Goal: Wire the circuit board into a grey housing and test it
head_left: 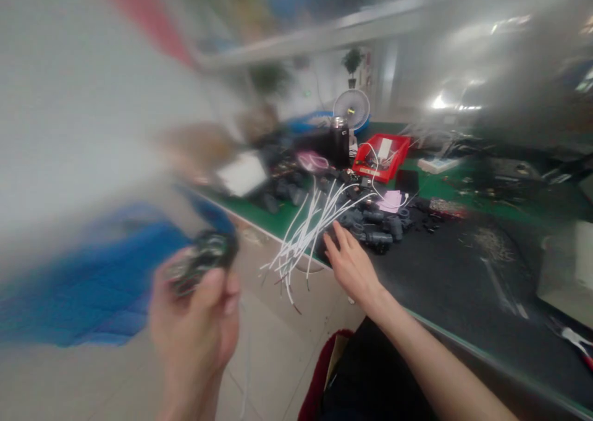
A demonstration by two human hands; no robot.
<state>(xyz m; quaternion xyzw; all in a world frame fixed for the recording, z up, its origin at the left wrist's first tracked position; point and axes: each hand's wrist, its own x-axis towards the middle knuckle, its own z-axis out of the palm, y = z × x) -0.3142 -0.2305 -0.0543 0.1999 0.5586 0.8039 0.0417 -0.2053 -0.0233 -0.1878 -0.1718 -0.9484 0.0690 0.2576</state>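
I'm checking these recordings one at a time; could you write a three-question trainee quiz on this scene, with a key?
1. Multiple choice: in which hand is the dark object held? A) right B) left C) both
2. True or false: some of the loose white wires stick out past the edge of the table.
3. Fill in: in the picture, the black bottle stands to the ____ of the red bin.

Key: 1. B, it is in the left hand; 2. True; 3. left.

1 fan (pixel 359 107) behind 1 black bottle (pixel 340 146)
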